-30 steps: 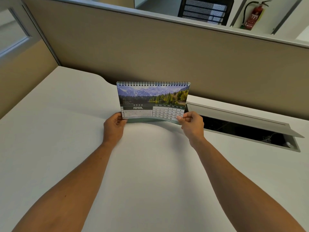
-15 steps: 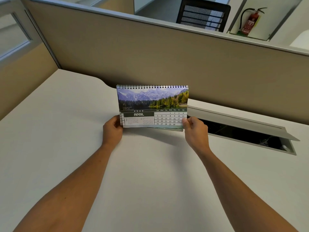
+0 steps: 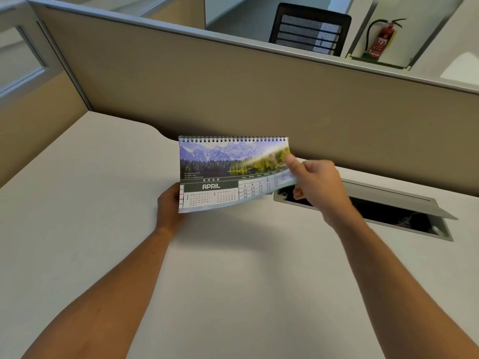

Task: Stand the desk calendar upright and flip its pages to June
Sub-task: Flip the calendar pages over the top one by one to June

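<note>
A person at a white desk holds a spiral-bound desk calendar upright in the middle of the frame, its wire binding along the top edge and its front page reading APRIL 2026 beneath a photo of mountains, forest and a lake. The left hand grips the calendar's lower left corner, fingers closed behind the card with only the back of the hand showing. The right hand, right of centre, pinches the lower right corner of the April page between thumb and fingers; that corner is lifted and curled away from the pages beneath it, and the print there is blurred. The calendar's lower edge appears to hang just above the desk, casting a soft shadow on the surface below. Both bare forearms reach in from the bottom corners of the frame. Just right of the right hand, a cable hatch set into the desk stands with its grey lid raised. A beige partition runs behind the desk. Beyond it, at the top of the frame, are the back of a black mesh office chair and, in the upper right, a red fire extinguisher in a wall recess.
</note>
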Demonstrator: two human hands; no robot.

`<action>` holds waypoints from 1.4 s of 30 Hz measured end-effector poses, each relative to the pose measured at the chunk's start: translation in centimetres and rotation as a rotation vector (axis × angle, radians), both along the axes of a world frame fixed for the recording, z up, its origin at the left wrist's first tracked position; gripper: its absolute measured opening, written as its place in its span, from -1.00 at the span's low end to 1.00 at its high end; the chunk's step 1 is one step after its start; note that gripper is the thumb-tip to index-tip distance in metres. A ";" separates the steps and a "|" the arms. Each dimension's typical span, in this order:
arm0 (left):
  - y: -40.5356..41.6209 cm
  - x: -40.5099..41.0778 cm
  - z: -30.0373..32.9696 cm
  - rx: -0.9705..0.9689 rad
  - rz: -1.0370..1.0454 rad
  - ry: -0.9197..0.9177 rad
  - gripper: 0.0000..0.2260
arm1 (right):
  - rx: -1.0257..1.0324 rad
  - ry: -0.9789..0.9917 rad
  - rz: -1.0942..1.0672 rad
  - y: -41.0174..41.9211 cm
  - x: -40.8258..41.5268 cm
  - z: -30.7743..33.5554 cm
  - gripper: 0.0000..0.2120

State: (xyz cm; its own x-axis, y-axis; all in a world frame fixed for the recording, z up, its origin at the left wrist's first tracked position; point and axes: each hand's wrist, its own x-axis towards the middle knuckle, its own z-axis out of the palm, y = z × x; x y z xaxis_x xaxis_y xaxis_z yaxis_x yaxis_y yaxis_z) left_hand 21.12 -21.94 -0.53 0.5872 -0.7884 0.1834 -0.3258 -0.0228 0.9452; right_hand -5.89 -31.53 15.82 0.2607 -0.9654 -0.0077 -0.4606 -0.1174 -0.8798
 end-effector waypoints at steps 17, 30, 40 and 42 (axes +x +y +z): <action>-1.0 0.6 -1.2 0.122 0.031 -0.011 -0.81 | 0.099 -0.480 -0.019 -5.2 4.1 3.8 -0.72; -1.0 0.5 -1.3 0.125 0.050 -0.034 -0.82 | 0.144 -0.231 -0.322 -3.1 3.8 -7.0 -0.67; -1.0 0.6 -1.6 0.122 0.049 -0.038 -0.82 | 0.211 -0.147 -0.366 -1.7 4.0 -10.4 -0.72; -1.1 0.6 -1.6 0.127 0.057 -0.046 -0.81 | 0.210 -0.148 -0.371 -1.6 4.0 -10.4 -0.73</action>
